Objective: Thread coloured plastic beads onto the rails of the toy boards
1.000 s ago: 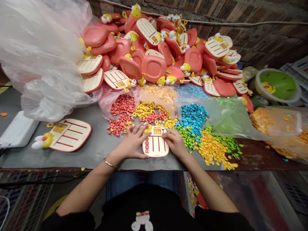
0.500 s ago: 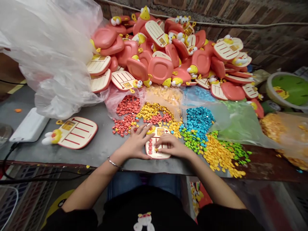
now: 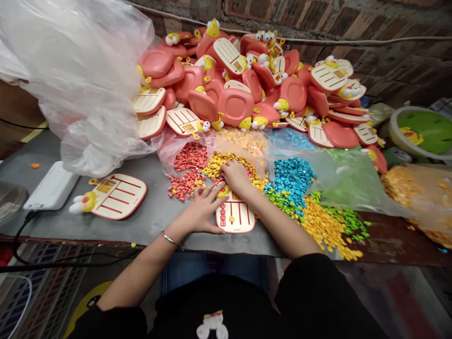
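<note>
Your right hand has left the cream, red-slotted plastic toy board and reached forward into the heap of small yellow plastic beads, its fingers curled down among them; whether they have pinched one yet you cannot tell. Your left hand lies flat with fingers spread wide, fingertips pressing the board's left edge, seemingly to keep it from sliding on the grey tabletop close to its near edge. Red beads already fill the board's leftmost slot, and one yellow bead sits in the next. Loose red beads, blue beads and green beads lie fanned within easy reach, with the pile of pink toy boards behind them.
</note>
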The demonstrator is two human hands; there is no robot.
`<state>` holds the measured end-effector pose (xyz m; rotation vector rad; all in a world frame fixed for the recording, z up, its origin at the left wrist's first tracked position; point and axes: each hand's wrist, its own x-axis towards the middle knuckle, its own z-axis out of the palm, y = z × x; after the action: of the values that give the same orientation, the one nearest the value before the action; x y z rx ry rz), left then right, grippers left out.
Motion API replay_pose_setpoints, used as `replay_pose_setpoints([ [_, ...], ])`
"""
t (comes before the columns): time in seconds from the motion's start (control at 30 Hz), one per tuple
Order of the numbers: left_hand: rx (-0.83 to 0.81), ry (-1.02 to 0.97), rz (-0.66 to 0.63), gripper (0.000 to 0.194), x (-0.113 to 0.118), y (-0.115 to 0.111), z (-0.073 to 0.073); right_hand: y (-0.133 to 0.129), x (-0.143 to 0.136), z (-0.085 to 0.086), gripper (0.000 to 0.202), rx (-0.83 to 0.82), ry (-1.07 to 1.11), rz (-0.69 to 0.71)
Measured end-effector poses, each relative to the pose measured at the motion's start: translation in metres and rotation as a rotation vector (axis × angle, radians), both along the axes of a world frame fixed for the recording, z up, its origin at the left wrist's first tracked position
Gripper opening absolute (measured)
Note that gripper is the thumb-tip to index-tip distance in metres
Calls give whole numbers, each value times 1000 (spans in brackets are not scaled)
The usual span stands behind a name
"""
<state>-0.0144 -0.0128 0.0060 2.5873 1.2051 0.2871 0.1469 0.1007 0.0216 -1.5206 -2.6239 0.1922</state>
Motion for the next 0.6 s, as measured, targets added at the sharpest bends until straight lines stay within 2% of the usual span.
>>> replay_pose_setpoints([
  [0.1, 7, 4, -2, 96, 0, 0, 0, -7, 21, -2, 15, -45, 282, -20],
  [0.2, 15, 7, -2, 96, -1, 0, 0, -22, 56, -4, 13, -116, 620, -30],
  [0.27, 12, 0, -6, 97, -1, -1, 1, -36, 79, -5, 13, -122, 704, -11],
  [0.4, 0, -6, -7, 96, -1, -1, 1, -61, 103, -12, 14, -55, 624, 44],
  [0.5, 5, -6, 1, 94, 0, -1, 1, -71, 100, -22, 19, 36, 498, 66],
  [0.6, 6, -2, 3, 95, 0, -1, 1, -75, 95, -28, 22, 125, 408, 25],
])
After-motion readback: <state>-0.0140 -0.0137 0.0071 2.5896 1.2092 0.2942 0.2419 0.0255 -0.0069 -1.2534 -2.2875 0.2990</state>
